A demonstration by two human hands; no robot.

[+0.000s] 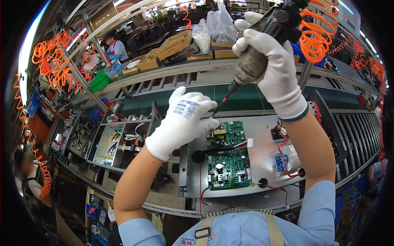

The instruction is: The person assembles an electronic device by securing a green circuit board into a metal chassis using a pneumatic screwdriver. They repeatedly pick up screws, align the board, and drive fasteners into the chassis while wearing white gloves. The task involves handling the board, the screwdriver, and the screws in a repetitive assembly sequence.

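My right hand [269, 61], in a white knit glove, grips a dark power screwdriver [252, 63] that slants down to the left. Its thin bit [223, 101] ends at the fingertips of my left hand [184, 119], also gloved in white. Those fingers are bent together around the tip; whatever lies between them is too small to make out. Just below is a green circuit board [230, 168] on a grey metal plate [264, 164]. A black cable [221, 151] with a white connector [250, 142] crosses the board.
Right of the board are a white cylinder [293, 158], a blue terminal block [281, 163] and red wires. Another opened unit [108, 143] stands at left. Beyond run a green conveyor belt [197, 98] and a shelf with cardboard boxes [174, 45]. Orange coiled hoses [316, 37] hang overhead.
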